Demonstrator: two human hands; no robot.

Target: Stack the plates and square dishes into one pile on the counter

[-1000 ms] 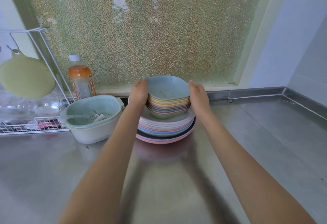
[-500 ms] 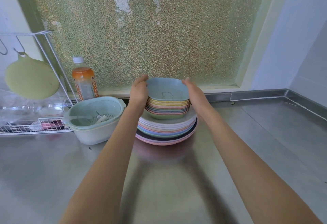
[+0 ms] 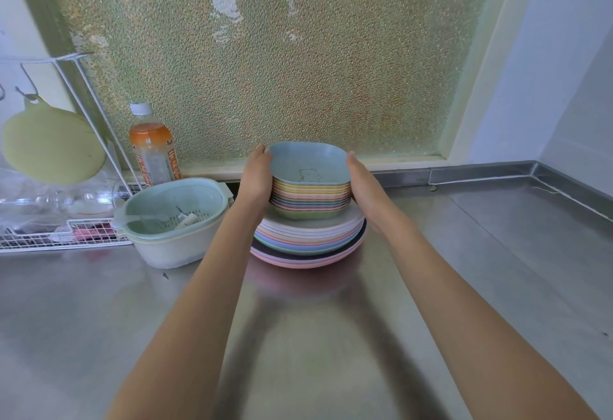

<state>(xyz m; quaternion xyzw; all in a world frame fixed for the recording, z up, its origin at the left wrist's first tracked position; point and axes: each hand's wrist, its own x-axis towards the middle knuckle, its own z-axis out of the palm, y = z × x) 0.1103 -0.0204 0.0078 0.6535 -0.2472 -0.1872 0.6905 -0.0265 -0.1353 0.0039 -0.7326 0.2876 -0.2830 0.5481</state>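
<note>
The counter (image 3: 331,336) is a bare steel surface running back to a textured window (image 3: 265,54). At its rear centre stand the plates (image 3: 308,237), a pile of round pastel plates resting directly on the steel. On top of the plates sit the dishes (image 3: 310,197), a nested set of square dishes, the uppermost pale blue with a small drawn figure inside. The set appears centred on the plates and roughly level; contact between the lowest dish and the top plate looks complete but cannot be confirmed on the far side. The left hand (image 3: 255,181) lies against the left wall of the dishes with the fingers extended upward toward the rim. The right hand (image 3: 365,187) lies against the right wall in the same manner, so the set is clamped between two nearly flat palms, not gripped by curled fingers. A colander (image 3: 172,217) stands just left of the plates, with a bottle (image 3: 152,147) behind it and a rack (image 3: 59,234) at the far left. The step in hand is judged to be seating and squaring the dishes on the plates, the last stage of forming one pile. The next move calls for a level release, both palms parting outward together, so the set does not slide or tilt.
</note>
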